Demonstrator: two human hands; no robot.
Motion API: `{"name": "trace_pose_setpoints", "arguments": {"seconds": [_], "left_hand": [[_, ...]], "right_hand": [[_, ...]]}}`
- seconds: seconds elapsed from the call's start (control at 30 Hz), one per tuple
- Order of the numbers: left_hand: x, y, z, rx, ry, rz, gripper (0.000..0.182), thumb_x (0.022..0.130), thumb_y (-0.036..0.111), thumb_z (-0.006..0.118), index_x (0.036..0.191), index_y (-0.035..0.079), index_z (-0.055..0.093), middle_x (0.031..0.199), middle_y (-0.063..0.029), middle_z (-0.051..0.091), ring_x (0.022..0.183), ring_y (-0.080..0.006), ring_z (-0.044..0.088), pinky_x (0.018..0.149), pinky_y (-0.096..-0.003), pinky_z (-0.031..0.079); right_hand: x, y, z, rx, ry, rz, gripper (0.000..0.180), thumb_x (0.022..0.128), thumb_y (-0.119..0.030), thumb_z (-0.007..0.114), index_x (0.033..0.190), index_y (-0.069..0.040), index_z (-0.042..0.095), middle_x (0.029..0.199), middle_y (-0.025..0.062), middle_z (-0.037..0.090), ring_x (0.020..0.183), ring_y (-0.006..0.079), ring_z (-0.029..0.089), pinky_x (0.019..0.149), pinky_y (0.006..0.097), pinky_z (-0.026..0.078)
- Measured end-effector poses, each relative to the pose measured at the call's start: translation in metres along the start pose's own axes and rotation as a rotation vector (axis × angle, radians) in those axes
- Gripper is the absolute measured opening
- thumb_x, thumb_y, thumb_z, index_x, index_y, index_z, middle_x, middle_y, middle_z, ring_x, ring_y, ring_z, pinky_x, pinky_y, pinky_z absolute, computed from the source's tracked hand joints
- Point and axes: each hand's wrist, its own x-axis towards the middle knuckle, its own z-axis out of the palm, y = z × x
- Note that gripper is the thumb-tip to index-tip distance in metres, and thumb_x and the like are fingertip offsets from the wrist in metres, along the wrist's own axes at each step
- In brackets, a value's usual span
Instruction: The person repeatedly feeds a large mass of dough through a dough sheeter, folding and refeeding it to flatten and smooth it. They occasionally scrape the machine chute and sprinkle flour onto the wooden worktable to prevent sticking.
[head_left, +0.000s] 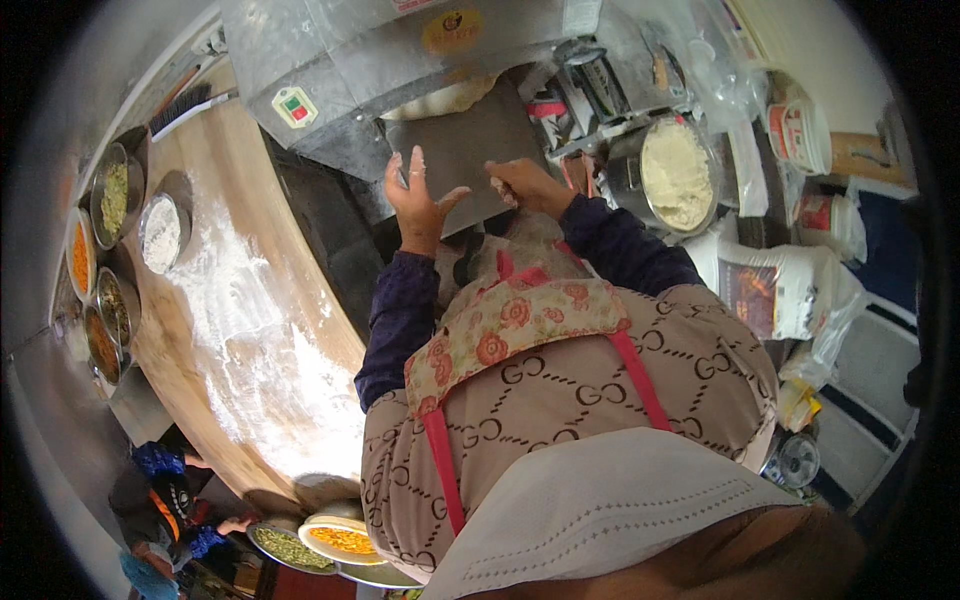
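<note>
A machine with a metal housing stands before me, with a green and red switch on its front. Pale dough shows in its opening, at the upper end of a flat grey metal tray. Above the tray's left part is my left hand, its fingers spread and dusted with flour, holding nothing. My right hand is at the tray's right side with its fingers curled in; whether something small is inside them cannot be seen. Flour is spread over the wooden worktop on the left.
A metal bowl of flour and a brush lie on the worktop. Bowls of chopped fillings line its far left edge. On the right stand a large pot of pale flour and plastic tubs. Another person is at the lower left.
</note>
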Motion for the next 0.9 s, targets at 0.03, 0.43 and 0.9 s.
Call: {"name": "trace_pose_setpoints", "arguments": {"seconds": [0.03,0.43,0.9], "left_hand": [[-0.002,-0.007,0.011,-0.001,-0.073,-0.071,0.08,0.075,0.044,0.081,0.137,0.006,0.048,0.134,-0.0242,0.044,0.123,-0.0406,0.046,0.104,-0.0531,0.037],[0.038,-0.184,0.188,0.328,-0.881,-0.247,0.057,0.095,0.036,0.056,0.145,0.015,0.039,0.152,-0.0083,0.035,0.139,-0.035,0.03,0.114,-0.0562,0.02],[0.065,-0.17,0.23,-0.838,0.381,-0.749,0.044,0.089,0.015,0.06,0.131,0.008,0.049,0.12,-0.0109,0.061,0.106,-0.031,0.062,0.09,-0.045,0.049]], "right_hand": [[0.007,0.0,-0.014,0.031,-0.021,-0.081,0.039,0.096,-0.038,0.061,0.094,0.0,0.066,0.081,0.0041,0.062,0.067,0.0123,0.056,0.06,0.0277,0.044],[0.208,-0.058,-0.143,-1.221,0.165,-0.229,0.06,0.097,-0.039,0.053,0.147,-0.01,0.037,0.151,0.016,0.037,0.138,0.0364,0.034,0.111,0.0457,0.032],[0.231,-0.05,-0.144,-1.605,0.275,-0.295,0.053,0.091,-0.025,0.056,0.14,-0.007,0.045,0.143,0.0195,0.045,0.131,0.0393,0.04,0.112,0.0475,0.031]]}}
